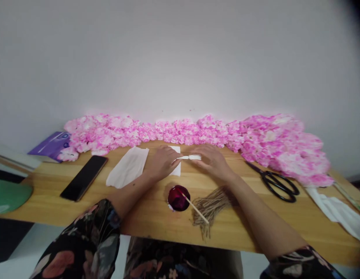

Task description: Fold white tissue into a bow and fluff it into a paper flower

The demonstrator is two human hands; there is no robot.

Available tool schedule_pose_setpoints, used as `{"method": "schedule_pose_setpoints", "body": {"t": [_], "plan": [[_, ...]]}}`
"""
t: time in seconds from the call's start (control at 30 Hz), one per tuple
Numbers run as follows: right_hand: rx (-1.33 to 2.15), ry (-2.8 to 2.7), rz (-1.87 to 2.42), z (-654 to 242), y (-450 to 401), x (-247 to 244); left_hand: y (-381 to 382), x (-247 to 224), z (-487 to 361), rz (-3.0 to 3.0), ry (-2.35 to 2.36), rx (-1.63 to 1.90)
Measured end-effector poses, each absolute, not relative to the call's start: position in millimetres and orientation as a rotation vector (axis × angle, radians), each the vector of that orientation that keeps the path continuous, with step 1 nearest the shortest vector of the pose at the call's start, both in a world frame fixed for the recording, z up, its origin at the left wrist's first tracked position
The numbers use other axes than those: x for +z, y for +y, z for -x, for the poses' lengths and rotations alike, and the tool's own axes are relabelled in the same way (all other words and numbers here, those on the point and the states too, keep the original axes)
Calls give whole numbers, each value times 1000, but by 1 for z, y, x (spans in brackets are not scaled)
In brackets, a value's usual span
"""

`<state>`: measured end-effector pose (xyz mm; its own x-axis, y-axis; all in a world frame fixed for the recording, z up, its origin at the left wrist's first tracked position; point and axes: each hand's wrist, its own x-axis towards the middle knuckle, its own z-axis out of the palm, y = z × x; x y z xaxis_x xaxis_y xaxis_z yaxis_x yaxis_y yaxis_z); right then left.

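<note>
Between my two hands, above the middle of the table, is a narrow white paper bundle (194, 157), pinched in at its centre. My left hand (163, 161) grips its left end with closed fingers. The right end lies in the fingers of my right hand (211, 161). Under the bundle, partly hidden by my left hand, a white paper sheet (176, 170) lies on the wood. Nearer to me stands a small cup of dark red liquid (177, 199) with a thin stick (199, 212) resting in it. Brown twine strands (210, 207) lie beside the cup.
Pink paper flowers (180, 131) line the wall side of the table (156, 228). A phone (84, 178), white tissue (128, 167) and purple packet (52, 145) lie left. Black scissors (280, 186) and white cloth (340, 211) lie right. A green round object (11, 195) is at far left.
</note>
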<state>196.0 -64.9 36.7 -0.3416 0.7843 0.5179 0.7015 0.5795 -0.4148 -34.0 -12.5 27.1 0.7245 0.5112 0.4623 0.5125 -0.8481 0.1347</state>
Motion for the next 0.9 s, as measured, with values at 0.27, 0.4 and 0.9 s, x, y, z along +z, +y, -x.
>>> {"method": "schedule_pose_setpoints", "body": {"t": [0.27, 0.4, 0.9], "plan": [[130, -2318, 1193, -188, -65, 35, -14, 24, 32, 2798, -610, -819], [146, -2347, 1216, -188, -66, 35, -14, 26, 32, 2774, -571, -794], [561, -1943, 1258, -195, -66, 36, -16, 30, 31, 3023, -1010, -993]]}}
